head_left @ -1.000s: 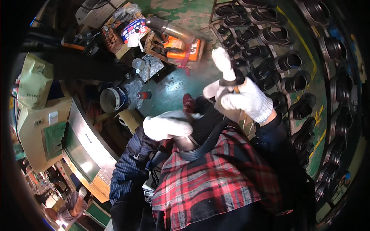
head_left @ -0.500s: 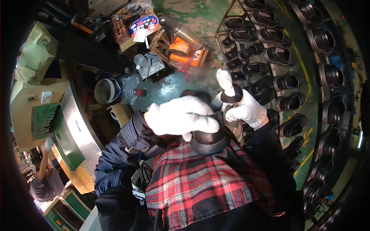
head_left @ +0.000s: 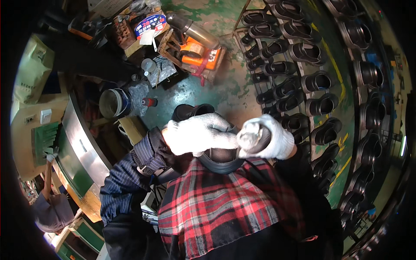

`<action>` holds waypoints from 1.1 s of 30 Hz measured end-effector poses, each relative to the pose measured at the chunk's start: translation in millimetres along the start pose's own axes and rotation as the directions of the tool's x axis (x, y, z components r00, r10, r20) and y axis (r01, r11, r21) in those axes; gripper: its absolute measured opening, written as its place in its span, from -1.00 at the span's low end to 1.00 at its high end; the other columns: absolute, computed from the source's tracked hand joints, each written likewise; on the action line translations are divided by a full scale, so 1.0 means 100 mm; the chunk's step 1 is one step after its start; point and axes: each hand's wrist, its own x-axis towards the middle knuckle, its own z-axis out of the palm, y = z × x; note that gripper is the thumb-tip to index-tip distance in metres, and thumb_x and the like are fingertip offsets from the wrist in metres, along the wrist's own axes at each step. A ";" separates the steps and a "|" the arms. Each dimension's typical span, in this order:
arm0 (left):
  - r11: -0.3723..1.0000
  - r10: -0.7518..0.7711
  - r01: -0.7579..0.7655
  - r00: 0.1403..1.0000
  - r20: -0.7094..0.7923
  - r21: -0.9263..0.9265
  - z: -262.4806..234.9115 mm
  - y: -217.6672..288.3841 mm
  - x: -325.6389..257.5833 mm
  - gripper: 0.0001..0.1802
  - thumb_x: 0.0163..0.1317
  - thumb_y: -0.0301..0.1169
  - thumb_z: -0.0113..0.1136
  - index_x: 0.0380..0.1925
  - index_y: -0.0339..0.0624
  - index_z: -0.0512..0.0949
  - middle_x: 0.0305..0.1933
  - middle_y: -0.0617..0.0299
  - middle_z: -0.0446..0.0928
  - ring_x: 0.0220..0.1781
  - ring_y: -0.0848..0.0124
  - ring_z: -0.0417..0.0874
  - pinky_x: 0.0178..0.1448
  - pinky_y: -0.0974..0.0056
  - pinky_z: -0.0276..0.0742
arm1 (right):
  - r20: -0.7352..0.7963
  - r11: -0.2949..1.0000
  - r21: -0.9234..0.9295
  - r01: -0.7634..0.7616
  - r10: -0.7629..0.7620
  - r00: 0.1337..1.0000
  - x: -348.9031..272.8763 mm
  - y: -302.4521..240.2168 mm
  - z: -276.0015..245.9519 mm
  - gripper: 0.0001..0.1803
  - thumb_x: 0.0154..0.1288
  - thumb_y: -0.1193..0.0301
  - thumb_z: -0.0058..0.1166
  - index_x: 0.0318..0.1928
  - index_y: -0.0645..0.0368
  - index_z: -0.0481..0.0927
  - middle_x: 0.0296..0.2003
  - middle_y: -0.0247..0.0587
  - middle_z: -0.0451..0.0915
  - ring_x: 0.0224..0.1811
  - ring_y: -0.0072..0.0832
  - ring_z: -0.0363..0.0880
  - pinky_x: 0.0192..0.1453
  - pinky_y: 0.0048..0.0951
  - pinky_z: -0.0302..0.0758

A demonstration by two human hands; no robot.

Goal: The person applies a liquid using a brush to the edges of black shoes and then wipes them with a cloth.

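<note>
A black shoe (head_left: 222,161) rests at the edge of the red plaid cloth (head_left: 221,208) on my lap, its opening facing me. My left hand (head_left: 201,133), in a white knit glove, is closed over the upper of this shoe. Close beside it on the right, my gloved right hand (head_left: 279,141) wraps round a dark-handled tool with a whitish, cloth-like end (head_left: 250,138). That end points toward me, next to the left fingertips; I cannot tell whether it touches the shoe. Past my left hand sits another black shoe (head_left: 190,111).
Racks of black shoes (head_left: 318,82) stand along the right. Ahead are an orange machine (head_left: 201,56), a bucket (head_left: 115,104), a red-capped bottle (head_left: 149,102) and a small stand with a cup (head_left: 148,65). A metal-edged bench (head_left: 86,143) runs left; another person (head_left: 52,208) is beyond it.
My right hand has turned and moved toward me, bringing the tool's whitish end from pointing away to beside my left hand. The view has shifted slightly; the shoe beyond shows more.
</note>
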 end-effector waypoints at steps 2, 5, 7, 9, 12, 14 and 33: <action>0.988 -0.156 0.156 0.988 0.021 -0.012 0.01 0.08 0.06 -0.45 0.21 0.05 0.25 -0.12 -0.27 0.62 -0.26 0.22 0.60 -0.49 0.57 0.56 -0.40 0.45 0.52 | 0.057 0.981 -0.041 -0.190 0.193 0.980 -0.03 0.21 -0.05 -0.46 -0.17 0.26 0.57 -0.18 0.27 0.65 -0.32 -0.09 0.71 -0.24 -0.38 0.72 -0.09 -0.40 0.61; 0.995 -0.093 0.094 0.996 0.017 -0.046 0.02 0.07 0.02 -0.50 0.22 -0.04 0.26 -0.11 -0.29 0.63 -0.17 0.14 0.59 -0.40 0.54 0.59 -0.39 0.43 0.54 | 0.039 0.948 0.306 -0.091 0.083 0.996 -0.12 0.13 -0.07 -0.48 -0.12 0.50 0.50 -0.08 0.19 0.58 -0.25 -0.19 0.68 -0.24 -0.43 0.69 -0.09 -0.38 0.60; 0.995 -0.054 0.057 0.997 0.048 -0.079 0.00 0.08 0.05 -0.55 0.23 -0.13 0.26 -0.06 -0.30 0.62 -0.06 0.06 0.56 -0.24 0.52 0.62 -0.37 0.43 0.58 | 0.027 0.954 -0.172 0.247 -0.246 0.969 -0.13 -0.07 -0.13 -0.41 -0.12 0.65 0.47 -0.03 0.16 0.48 -0.19 -0.13 0.62 -0.30 -0.41 0.67 -0.10 -0.35 0.61; 0.987 -0.116 0.119 0.993 0.036 -0.104 0.02 0.13 0.01 -0.54 0.24 -0.13 0.25 -0.05 -0.30 0.61 -0.05 0.05 0.56 -0.24 0.51 0.62 -0.36 0.44 0.58 | -0.008 0.997 0.079 0.017 -0.016 1.000 -0.16 -0.02 -0.11 -0.53 -0.13 0.69 0.44 -0.16 0.19 0.53 -0.13 -0.17 0.62 -0.24 -0.40 0.70 -0.11 -0.38 0.62; 0.969 -0.204 0.213 0.976 0.076 -0.128 0.01 0.11 0.06 -0.54 0.26 -0.10 0.24 -0.04 -0.27 0.62 -0.12 0.09 0.57 -0.25 0.50 0.62 -0.39 0.45 0.57 | 0.048 0.930 0.350 -0.115 0.104 0.993 -0.13 0.03 -0.13 -0.60 -0.17 0.40 0.52 -0.29 0.21 0.61 -0.35 -0.21 0.69 -0.30 -0.40 0.71 -0.17 -0.42 0.60; 0.972 0.230 -0.222 0.968 0.102 -0.079 0.04 0.06 0.09 -0.55 0.25 -0.06 0.24 -0.10 -0.24 0.63 -0.26 0.19 0.58 -0.32 0.54 0.60 -0.46 0.47 0.51 | 0.059 0.962 -0.032 0.272 -0.270 0.961 -0.02 -0.04 -0.16 -0.61 -0.15 0.34 0.47 -0.29 0.21 0.60 -0.42 -0.13 0.63 -0.38 -0.21 0.65 -0.27 -0.34 0.55; 0.996 -0.026 0.034 0.994 0.105 -0.078 0.09 0.14 0.08 -0.75 0.32 -0.43 0.09 -0.09 -0.30 0.61 -0.19 -0.03 0.58 -0.17 0.13 0.64 -0.10 0.19 0.58 | 0.138 0.878 -0.172 0.446 -0.427 0.894 0.02 -0.01 -0.04 -0.63 -0.18 0.26 0.39 -0.35 0.15 0.59 -0.46 -0.16 0.57 -0.41 -0.14 0.61 -0.34 -0.26 0.54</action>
